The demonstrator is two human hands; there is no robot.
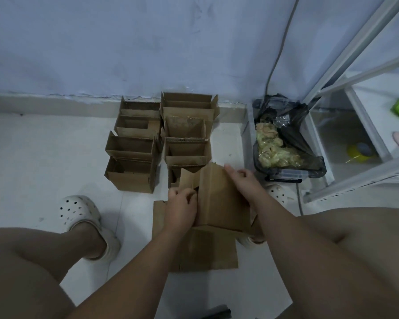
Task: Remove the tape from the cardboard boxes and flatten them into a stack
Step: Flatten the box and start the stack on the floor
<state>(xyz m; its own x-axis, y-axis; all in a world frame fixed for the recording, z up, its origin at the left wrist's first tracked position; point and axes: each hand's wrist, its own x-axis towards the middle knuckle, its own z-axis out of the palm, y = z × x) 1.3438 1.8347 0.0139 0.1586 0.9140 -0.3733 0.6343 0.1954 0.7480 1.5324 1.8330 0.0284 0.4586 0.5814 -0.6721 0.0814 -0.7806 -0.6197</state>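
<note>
Cardboard box, brown and partly collapsed, was held tilted just above the floor, between the person's knees. The left hand pinched a flap at its left side with curled fingers. The right hand gripped its far upper edge, fingers curled over it. Directly beneath, flattened cardboard lay on the tiles. Beyond, open boxes stood in two rows reaching back to the wall. To their right, a bin lined with a black bag held crumpled yellowish material, beside a white shelf frame. A white clog was on the person's left foot.
</note>
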